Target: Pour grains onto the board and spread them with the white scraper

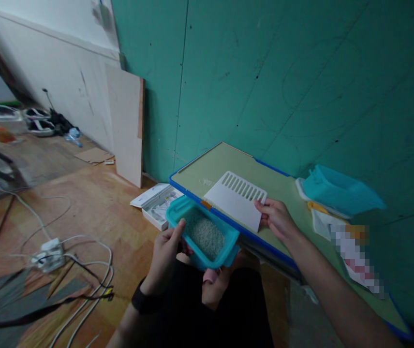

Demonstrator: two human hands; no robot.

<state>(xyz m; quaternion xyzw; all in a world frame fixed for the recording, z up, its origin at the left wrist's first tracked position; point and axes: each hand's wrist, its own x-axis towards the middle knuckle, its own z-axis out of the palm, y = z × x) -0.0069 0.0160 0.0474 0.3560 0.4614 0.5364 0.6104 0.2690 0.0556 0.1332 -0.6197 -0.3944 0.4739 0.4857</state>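
My left hand (pixel 165 256) grips the near left side of a teal plastic box (pixel 188 205) filled with small white grains (pixel 205 234). It holds the box off the table's front edge, above my lap. My right hand (pixel 277 218) pinches the near corner of a white flat lid with slots along its far end (pixel 236 199). The lid lies tilted over the blue-rimmed table (pixel 214 166), just behind the box. A black band sits on my left wrist.
A teal container (pixel 337 191) lies on a white sheet at the table's right, against the green wall. An open white box (pixel 158 203) sits on the wooden floor. A power strip (pixel 49 253) with cables lies left. A board (pixel 127 128) leans against the wall.
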